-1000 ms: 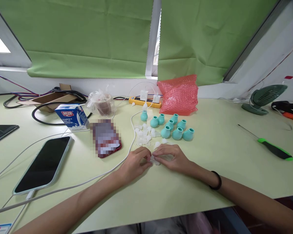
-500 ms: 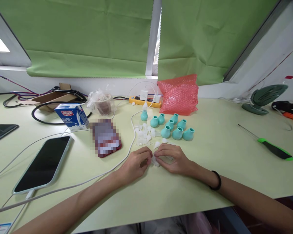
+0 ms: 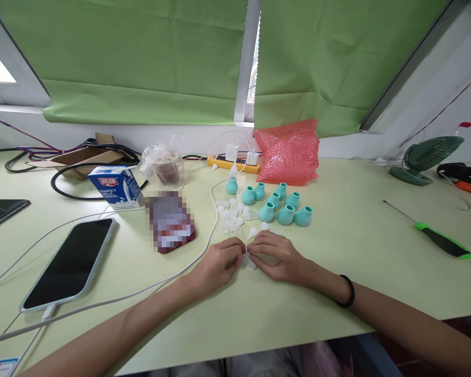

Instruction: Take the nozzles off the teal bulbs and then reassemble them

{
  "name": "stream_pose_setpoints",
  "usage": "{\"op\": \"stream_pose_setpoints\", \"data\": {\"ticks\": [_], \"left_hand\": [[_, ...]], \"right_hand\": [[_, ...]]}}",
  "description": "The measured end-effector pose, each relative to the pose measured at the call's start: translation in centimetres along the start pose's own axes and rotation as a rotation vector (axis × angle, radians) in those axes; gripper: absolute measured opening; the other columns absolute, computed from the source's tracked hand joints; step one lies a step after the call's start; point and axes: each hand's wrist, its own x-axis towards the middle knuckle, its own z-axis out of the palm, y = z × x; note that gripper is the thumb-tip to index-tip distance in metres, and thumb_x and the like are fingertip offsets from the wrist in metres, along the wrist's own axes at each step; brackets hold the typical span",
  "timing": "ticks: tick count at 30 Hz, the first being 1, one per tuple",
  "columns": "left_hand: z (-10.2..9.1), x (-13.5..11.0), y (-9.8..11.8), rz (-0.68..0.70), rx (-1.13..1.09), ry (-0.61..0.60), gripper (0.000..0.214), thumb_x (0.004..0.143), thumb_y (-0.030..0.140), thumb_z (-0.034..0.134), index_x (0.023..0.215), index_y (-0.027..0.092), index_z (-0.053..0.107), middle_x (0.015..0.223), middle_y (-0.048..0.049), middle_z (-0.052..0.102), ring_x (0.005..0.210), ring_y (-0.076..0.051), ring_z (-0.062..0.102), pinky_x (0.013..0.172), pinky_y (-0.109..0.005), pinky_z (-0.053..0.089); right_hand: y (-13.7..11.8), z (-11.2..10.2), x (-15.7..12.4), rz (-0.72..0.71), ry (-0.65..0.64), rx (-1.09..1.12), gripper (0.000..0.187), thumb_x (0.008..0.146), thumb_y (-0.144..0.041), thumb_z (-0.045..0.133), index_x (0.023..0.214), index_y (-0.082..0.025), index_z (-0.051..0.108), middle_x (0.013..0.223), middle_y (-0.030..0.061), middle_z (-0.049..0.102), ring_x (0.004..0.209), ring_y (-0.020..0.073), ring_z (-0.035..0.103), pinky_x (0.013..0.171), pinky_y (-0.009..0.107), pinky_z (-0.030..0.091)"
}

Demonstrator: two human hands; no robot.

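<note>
Clock's centred on the hands, 12 o'clock straight ahead. I'm seeing the left hand (image 3: pixel 222 262) curled, thumb and forefinger nearly meeting; the right hand (image 3: pixel 289 256) is facing it, fingers bent, thumb slightly apart. A clear plastic piece (image 3: pixel 250 262) is lying between the two sets of fingertips, mostly hidden; I can't tell which hand is gripping it. Translucent white parts (image 3: pixel 231 215) are bunching between 11 and 12, outlines merging. Open-necked teal bulbs (image 3: pixel 286 215) are sitting at 1, some overlapping. At 10, a red-edged phone (image 3: pixel 174 222) is showing only pixelated blocks. At 9, the view's edge is cutting off a black phone (image 3: pixel 6 212). A green-and-black screwdriver (image 3: pixel 441 242) is lying at 3.
</note>
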Motion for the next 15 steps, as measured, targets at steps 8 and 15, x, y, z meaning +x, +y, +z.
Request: {"op": "stream_pose_setpoints", "data": {"ticks": [8,15], "left_hand": [[-0.01,0.09,0.18,0.019,0.031,0.016,0.02,0.064,-0.001,0.036,0.057,0.017,0.042,0.081,-0.005,0.056,0.071,-0.011,0.053,0.06,-0.02,0.041],[0.03,0.13,0.22,0.014,0.018,0.034,0.019,0.065,0.001,0.037,0.056,0.017,0.043,0.081,-0.0053,0.056,0.071,-0.011,0.053,0.06,-0.019,0.042]], "right_hand": [[-0.05,-0.09,0.0,-0.011,-0.023,-0.001,0.011,0.074,-0.012,0.052,0.079,-0.019,0.058,0.074,0.0045,0.062,0.07,0.0149,0.055,0.065,0.031,0.047],[-0.24,-0.21,0.01,0.0,-0.073,-0.01,0.007,0.074,-0.015,0.053,0.078,-0.019,0.057,0.075,0.0046,0.061,0.071,0.0151,0.055,0.064,0.03,0.045]]}}
